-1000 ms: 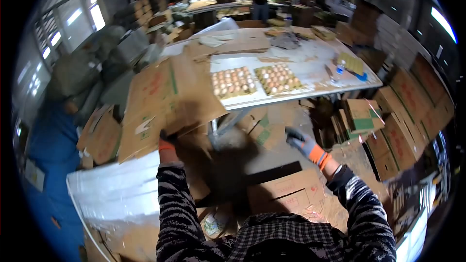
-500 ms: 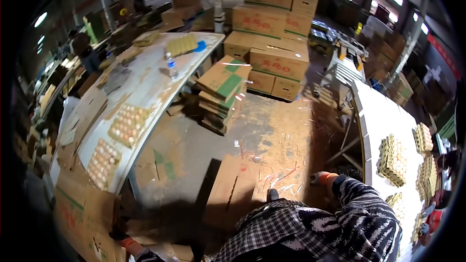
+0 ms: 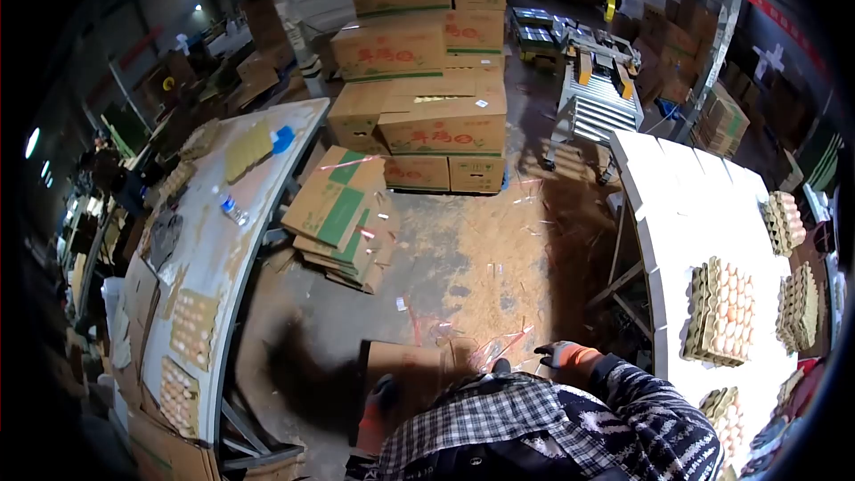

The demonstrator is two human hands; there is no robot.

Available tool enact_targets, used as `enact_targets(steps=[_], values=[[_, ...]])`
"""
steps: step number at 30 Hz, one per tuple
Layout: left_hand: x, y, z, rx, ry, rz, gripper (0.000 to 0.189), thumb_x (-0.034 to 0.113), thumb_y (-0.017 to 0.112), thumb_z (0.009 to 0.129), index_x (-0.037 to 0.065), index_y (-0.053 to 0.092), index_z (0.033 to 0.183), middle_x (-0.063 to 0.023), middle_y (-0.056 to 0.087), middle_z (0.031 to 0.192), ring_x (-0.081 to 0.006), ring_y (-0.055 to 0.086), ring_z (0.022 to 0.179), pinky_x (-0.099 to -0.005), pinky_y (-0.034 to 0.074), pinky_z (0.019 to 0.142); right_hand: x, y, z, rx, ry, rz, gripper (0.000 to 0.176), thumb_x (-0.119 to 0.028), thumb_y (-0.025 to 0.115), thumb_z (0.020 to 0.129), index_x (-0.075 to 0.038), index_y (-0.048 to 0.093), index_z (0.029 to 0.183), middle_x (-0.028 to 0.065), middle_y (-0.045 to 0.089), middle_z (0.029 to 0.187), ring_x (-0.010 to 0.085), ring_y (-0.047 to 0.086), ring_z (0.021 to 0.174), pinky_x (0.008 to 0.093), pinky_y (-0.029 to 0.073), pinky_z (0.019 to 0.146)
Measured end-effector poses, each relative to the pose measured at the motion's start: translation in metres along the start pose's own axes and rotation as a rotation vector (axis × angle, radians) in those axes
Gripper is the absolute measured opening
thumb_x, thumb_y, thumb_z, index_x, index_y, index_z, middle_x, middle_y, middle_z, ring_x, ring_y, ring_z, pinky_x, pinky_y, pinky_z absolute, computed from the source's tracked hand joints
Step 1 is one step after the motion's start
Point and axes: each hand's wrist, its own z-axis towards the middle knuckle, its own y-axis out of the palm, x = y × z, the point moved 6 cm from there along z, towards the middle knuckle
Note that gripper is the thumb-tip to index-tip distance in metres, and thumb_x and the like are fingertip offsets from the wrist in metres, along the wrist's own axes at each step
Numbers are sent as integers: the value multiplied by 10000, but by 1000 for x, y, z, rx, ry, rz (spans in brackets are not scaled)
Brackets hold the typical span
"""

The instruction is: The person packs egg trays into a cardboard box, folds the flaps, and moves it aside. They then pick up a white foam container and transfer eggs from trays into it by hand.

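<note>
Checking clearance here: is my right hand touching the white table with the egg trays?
Apart. The head view shows the right hand to the left of the table, with a strip of dark floor plainly between them.

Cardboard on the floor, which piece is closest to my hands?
The brown flat piece just in front of you, between your left hand and right hand. The green-printed pile lies farther off by the left table.
</note>
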Motion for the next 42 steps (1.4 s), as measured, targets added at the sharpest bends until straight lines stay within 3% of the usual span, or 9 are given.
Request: enact_targets(steps=[1, 7, 16, 21, 25, 29, 37, 40, 42], values=[[23, 44, -7, -27, -79, -299, 123, 135, 557, 975, 79, 665, 989, 7, 614, 898, -118, 584, 842, -272, 496, 741, 14, -20, -1, 30, 15, -1, 533, -396, 531, 901, -104, 553, 1347, 190, 557, 1349, 367, 510, 1252, 405, 376, 1070], [114, 144, 66, -8, -172, -24, 276, 118, 615, 939, 48, 635, 1205, -38, 661, 1144, -150, 618, 1016, -294, 513, 897, 121, -105, 49, 152, 91, -4, 557, -450, 540, 892, -136, 551, 1352, 205, 585, 1304, 386, 519, 1232, 422, 383, 1058], [128, 101, 331, 8, 149, 483, 331, 206, 664, 887, 39, 661, 1172, -101, 689, 1146, -204, 631, 1047, -350, 491, 924, 55, -332, 183, 300, -54, 142, 545, -423, 609, 886, -155, 534, 1355, 186, 565, 1334, 375, 522, 1228, 422, 405, 1050], [286, 197, 429, 15, 275, 875, 328, 167, 639, 889, 32, 650, 1188, -119, 677, 1174, -226, 630, 1081, -348, 471, 962, 55, -451, 267, 389, -83, 189, 487, -327, 675, 893, -113, 568, 1317, 179, 654, 1202, 322, 642, 1047, 389, 497, 910], [366, 233, 574, -216, 675, 489, 291, 49, 602, 912, 0, 631, 1198, -104, 657, 1182, -205, 609, 1116, -319, 460, 999, 47, -569, 333, 548, -60, 63, 450, -328, 664, 885, -157, 593, 1295, 212, 666, 1093, 351, 644, 984, 395, 502, 879], [482, 300, 624, -332, 445, -86, 358, 11, 560, 949, -1, 554, 1306, -105, 619, 1230, -209, 593, 1133, -285, 450, 1002, 56, -662, 420, 761, -158, 59, 480, -366, 647, 877, -131, 581, 1290, 152, 564, 1326, 347, 550, 1183, 399, 434, 1027], [619, 404, 672, -188, 392, -16, 377, 96, 564, 971, 32, 536, 1341, -50, 618, 1206, -132, 603, 1019, -226, 474, 819, 96, -775, 613, 787, -150, -227, 589, -513, 557, 860, -139, 562, 1315, 123, 561, 1326, 338, 450, 1271, 430, 339, 1075], [628, 414, 744, -38, 326, 137, 403, 188, 584, 967, 66, 545, 1349, -50, 615, 1261, -131, 631, 1019, -266, 496, 847, 90, -788, 637, 554, 127, -589, 451, -480, 562, 867, -165, 620, 1184, 130, 630, 1189, 270, 574, 1135, 409, 458, 920], [649, 438, 764, 20, 312, 8, 429, 196, 582, 971, 66, 520, 1375, -58, 616, 1272, -138, 619, 1068, -282, 500, 864, 90, -793, 641, 454, -54, -617, 439, -490, 564, 863, -160, 627, 1147, 125, 656, 1097, 270, 622, 1028, 415, 493, 831]])
